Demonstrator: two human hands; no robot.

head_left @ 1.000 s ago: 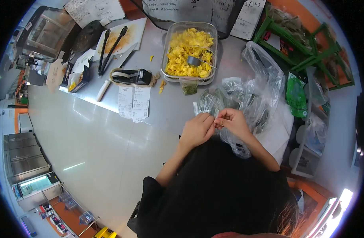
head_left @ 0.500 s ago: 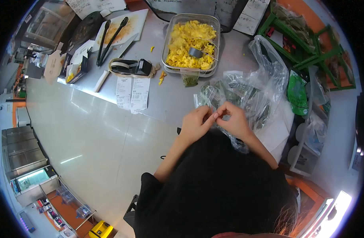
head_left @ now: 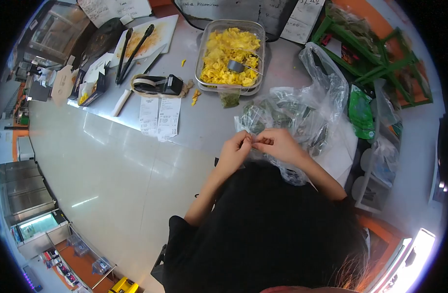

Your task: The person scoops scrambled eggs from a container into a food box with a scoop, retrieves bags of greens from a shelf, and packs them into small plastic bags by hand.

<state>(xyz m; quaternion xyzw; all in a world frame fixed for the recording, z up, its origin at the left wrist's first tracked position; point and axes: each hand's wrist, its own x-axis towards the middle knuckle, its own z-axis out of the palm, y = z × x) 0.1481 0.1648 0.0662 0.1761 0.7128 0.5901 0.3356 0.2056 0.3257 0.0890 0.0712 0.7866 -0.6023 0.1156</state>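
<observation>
My left hand (head_left: pixel 234 152) and my right hand (head_left: pixel 281 146) meet at the table's near edge, fingertips pinched close together. Between them shows a thin bit of clear plastic, seemingly part of a small plastic bag; the fingers hide most of it. Just beyond my fingertips lies a clear plastic bag of green leaves (head_left: pixel 253 118). A larger clear carrier bag (head_left: pixel 331 80) spreads out to the right of it. Farther back stands a clear tub of yellow food pieces (head_left: pixel 229 58) with a grey-handled scoop (head_left: pixel 235 66) in it. A small bag of green herbs (head_left: pixel 229 99) rests against the tub's front.
Left of the tub are a tape dispenser (head_left: pixel 158 85), two receipts (head_left: pixel 158 117), a white-handled knife (head_left: pixel 121 103) and black tongs (head_left: pixel 133 53) on a stained cutting board (head_left: pixel 165 30). At right are green crates (head_left: pixel 351 58) and a green packet (head_left: pixel 361 113).
My right hand has turned flatter, its fingers now curled beside the left fingertips. Both hands stay together at the plastic. The whole view has shifted slightly.
</observation>
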